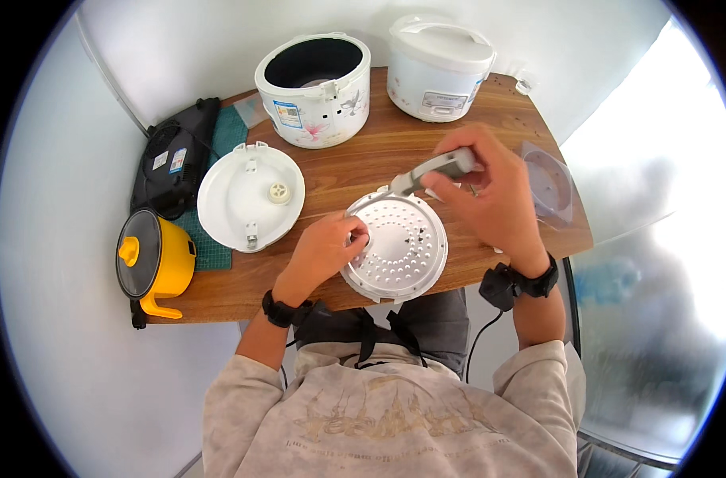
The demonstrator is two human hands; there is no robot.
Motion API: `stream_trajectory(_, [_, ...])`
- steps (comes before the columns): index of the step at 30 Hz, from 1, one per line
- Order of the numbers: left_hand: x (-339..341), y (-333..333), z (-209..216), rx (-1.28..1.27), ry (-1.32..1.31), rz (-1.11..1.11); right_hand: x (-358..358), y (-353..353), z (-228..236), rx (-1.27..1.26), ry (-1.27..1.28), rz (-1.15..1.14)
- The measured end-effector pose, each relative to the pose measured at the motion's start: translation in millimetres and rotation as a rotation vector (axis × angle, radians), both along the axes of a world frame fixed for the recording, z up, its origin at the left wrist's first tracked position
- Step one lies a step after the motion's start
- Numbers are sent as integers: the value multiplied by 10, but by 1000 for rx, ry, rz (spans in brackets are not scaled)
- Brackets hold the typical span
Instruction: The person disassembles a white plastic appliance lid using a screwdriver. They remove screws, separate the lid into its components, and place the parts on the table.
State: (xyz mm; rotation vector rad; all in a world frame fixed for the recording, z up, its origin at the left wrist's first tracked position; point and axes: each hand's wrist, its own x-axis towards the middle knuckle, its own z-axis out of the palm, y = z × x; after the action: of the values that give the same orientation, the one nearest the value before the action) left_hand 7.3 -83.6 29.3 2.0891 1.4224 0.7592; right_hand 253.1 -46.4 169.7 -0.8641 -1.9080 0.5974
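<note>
My right hand (494,191) is closed round the grey handle of a screwdriver (451,166). The tool slants down to the left, its shaft reaching the upper left rim of a round metal inner lid (393,275) dotted with raised bumps and holes. My left hand (321,247) rests at that lid's left edge, thumb and fingers pinched together near the rim; whether they grip the rim or some small part is hidden. A white rice cooker outer lid (223,209) lies inside up to the left, with a cream round valve (279,193) on it.
At the back stand an open rice cooker body (323,119) and a closed white rice cooker (439,76). Leftward are a yellow pot (172,259), a black appliance (168,163) and a green cutting mat (218,256). A clear plastic container (550,187) sits near the table's right edge.
</note>
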Motion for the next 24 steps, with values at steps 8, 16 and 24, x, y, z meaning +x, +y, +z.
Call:
stream_trajectory(8, [413, 222, 9, 27, 154, -116, 486, 74, -184, -309, 244, -191])
stream_trajectory(16, [337, 312, 16, -40, 39, -14, 810, 52, -594, -476, 437, -265])
stream_trajectory(24, [-19, 377, -37, -4, 8, 139, 854, 42, -1015, -500, 189, -257])
